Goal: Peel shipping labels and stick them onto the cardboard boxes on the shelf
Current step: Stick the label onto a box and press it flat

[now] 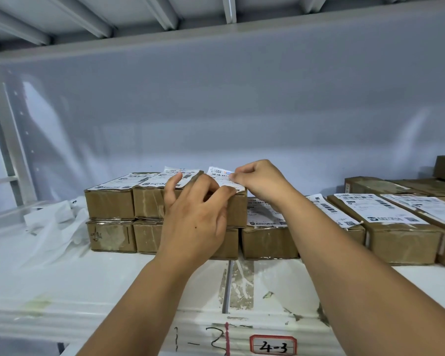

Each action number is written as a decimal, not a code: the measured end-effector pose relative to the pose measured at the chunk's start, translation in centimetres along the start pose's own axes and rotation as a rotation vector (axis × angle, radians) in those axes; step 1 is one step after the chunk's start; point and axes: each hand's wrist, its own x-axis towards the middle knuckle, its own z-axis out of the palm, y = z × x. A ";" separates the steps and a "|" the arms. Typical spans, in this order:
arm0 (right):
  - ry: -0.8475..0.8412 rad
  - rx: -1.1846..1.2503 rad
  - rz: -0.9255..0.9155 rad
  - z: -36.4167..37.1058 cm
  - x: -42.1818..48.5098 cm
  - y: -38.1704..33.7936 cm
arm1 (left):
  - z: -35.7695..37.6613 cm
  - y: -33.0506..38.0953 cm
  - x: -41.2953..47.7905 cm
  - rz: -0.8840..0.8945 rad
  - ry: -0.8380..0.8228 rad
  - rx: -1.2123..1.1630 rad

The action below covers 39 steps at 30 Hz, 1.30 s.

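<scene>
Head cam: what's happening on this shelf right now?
A person is labelling cardboard boxes stacked on a white shelf. The right hand pinches a shipping label by its edge over the top box, while the left hand rests spread fingers on the box tops, thumb by the label's near corner. The label looks only partly laid down. The neighbouring box on the left and the row of boxes on the right already carry labels.

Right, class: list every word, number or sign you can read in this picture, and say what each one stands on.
"4-3": on the red-bordered tag on the shelf edge.
"1-2": handwritten marking on that edge, left of the tag.
Print on the shipping labels: too small to read.
The scrawl on the lower left box: illegible.
</scene>
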 end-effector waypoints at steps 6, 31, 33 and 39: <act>0.055 0.012 0.031 -0.1 0.2 0.3 | -0.5 0.4 0.1 -0.015 -0.006 0.049; 0.041 -0.112 -0.118 0.1 0.8 0.9 | 0.0 -0.4 -0.1 0.039 -0.097 -0.011; 0.045 -0.094 -0.065 0.1 1.0 1.0 | 0.0 -0.3 -0.1 0.037 -0.096 -0.019; -0.031 -0.111 -0.027 0.0 0.8 0.8 | 0.0 -0.2 0.0 0.040 -0.085 -0.033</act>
